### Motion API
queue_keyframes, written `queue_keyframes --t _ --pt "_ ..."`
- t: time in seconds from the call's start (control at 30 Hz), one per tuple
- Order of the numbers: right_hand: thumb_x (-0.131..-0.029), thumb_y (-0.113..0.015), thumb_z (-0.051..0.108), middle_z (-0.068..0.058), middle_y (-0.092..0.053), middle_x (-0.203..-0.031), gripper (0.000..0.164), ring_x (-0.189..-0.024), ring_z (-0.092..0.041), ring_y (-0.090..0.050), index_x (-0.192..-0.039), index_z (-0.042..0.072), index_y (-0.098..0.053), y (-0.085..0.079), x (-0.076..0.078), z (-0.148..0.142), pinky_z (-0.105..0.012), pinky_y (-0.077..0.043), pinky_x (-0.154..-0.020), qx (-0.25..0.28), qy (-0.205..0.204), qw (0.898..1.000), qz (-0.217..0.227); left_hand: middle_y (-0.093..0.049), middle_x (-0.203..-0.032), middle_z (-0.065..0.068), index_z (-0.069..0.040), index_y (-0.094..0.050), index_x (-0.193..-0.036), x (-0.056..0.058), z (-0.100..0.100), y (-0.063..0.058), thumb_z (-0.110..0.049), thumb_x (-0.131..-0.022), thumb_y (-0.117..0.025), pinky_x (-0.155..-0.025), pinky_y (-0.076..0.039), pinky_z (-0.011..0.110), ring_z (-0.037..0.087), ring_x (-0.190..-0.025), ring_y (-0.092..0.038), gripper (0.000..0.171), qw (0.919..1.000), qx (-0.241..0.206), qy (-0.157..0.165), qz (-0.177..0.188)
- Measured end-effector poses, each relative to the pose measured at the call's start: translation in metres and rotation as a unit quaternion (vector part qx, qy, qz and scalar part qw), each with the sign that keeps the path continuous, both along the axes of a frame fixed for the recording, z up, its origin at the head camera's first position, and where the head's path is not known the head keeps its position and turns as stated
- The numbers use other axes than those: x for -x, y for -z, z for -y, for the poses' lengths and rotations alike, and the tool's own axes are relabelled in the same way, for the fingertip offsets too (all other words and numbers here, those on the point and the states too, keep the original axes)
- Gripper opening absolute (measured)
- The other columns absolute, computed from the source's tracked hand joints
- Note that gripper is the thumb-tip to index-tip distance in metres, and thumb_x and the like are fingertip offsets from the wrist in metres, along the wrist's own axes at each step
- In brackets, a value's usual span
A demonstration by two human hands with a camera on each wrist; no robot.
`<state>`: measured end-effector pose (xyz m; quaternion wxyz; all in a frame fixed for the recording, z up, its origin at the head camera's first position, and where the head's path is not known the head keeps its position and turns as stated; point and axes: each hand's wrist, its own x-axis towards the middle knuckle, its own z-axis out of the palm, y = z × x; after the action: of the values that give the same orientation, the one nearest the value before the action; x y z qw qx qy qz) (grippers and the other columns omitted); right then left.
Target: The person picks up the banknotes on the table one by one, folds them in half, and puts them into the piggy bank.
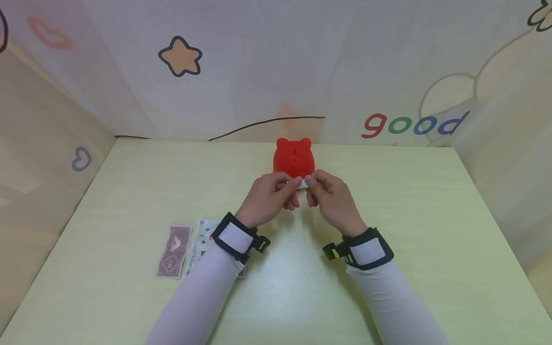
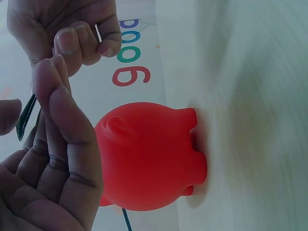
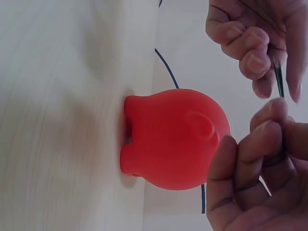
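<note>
purple heart: printed on the curtain (image 1: pixel 47 96) to the left, beyond the table (image 1: pixel 129 215).
pink note: a worn banknote (image 1: pixel 174 252), flat on the left near part of the table.
orange star: drawn on the far curtain, high up, left of the middle.
pale note: a bluish banknote (image 1: pixel 201 239) lying just right of the pink one, partly hidden from me by the left forearm.
left hand: the left hand (image 1: pixel 273 194) pinches the left end of a small slip between thumb and fingers; a black strap (image 1: pixel 235 238) circles its wrist.
red pig: the piggy bank (image 1: pixel 294 165) stands upright at the far middle of the table, ears far, curly tail near, slot on top.
slip: the slip (image 1: pixel 303 184), pale above with a dark green edge, is held up between both hands, just on the pig's near side; i can't tell if they touch.
right hand: the right hand (image 1: pixel 334 196) pinches the slip's right end, fingertips narrow.
"good": colourful letters (image 1: pixel 400 125) on the far curtain, right.
</note>
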<state>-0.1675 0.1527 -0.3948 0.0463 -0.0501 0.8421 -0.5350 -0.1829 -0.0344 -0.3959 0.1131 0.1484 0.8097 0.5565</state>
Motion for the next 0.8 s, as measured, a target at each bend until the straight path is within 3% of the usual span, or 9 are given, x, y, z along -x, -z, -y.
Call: queue_keyframes --t 0.13,0.33,0.5,0.63,0.8 --pt "-0.108 -0.055 0.029 -0.015 -0.062 -0.081 0.021 -0.084 -0.047 -0.060 -0.109 0.010 -0.063 -0.0001 0.0002 0.0002 -0.028 -0.047 -0.063 0.006 0.015 1.000 -0.004 -0.071 -0.076 0.006 -0.003 -0.070 -0.102 -0.0007 -0.0002 -0.0002 -0.031 -0.108 -0.056 -0.069 -0.059 0.043 0.031 -0.073 -0.071 0.032 1.0000 -0.003 0.008 -0.001" --pt "-0.108 -0.055 0.029 -0.018 -0.065 -0.087 0.025 -0.090 -0.045 -0.062 -0.111 0.005 -0.062 0.0007 0.0020 0.0023 -0.042 -0.055 -0.082 0.021 0.006 1.000 0.006 -0.066 -0.071 0.008 -0.009 -0.066 -0.090 -0.0012 0.0000 -0.0003 -0.026 -0.109 -0.054 -0.056 -0.044 0.027 0.020 -0.064 -0.061 0.028 0.9997 -0.005 0.001 -0.024" --pt "-0.106 -0.060 0.027 -0.016 -0.070 -0.100 0.023 -0.095 -0.038 -0.067 -0.117 0.007 -0.063 0.0017 0.0037 0.0025 -0.051 -0.057 -0.092 0.026 0.002 1.000 0.002 -0.065 -0.070 0.007 -0.005 -0.066 -0.092 -0.0005 0.0004 0.0008 -0.026 -0.109 -0.054 -0.055 -0.043 0.026 0.020 -0.064 -0.061 0.030 0.9989 -0.004 0.000 -0.046" --pt "-0.104 -0.063 0.025 -0.014 -0.070 -0.099 0.019 -0.091 -0.031 -0.066 -0.113 0.008 -0.064 0.0009 0.0030 0.0024 -0.052 -0.057 -0.089 0.024 -0.004 1.000 -0.004 -0.064 -0.070 0.007 -0.003 -0.066 -0.094 -0.0005 -0.0003 0.0011 -0.025 -0.109 -0.054 -0.054 -0.042 0.025 0.020 -0.064 -0.061 0.029 0.9990 -0.003 0.004 -0.045" --pt "-0.104 -0.063 0.024 -0.015 -0.066 -0.092 0.017 -0.090 -0.040 -0.063 -0.110 0.008 -0.061 0.0016 0.0028 0.0018 -0.044 -0.054 -0.078 0.016 0.002 1.000 0.001 -0.066 -0.072 0.006 -0.005 -0.067 -0.094 -0.0011 -0.0023 0.0019 -0.030 -0.109 -0.054 -0.054 -0.040 0.026 0.020 -0.065 -0.060 0.032 0.9991 0.012 0.005 -0.041"
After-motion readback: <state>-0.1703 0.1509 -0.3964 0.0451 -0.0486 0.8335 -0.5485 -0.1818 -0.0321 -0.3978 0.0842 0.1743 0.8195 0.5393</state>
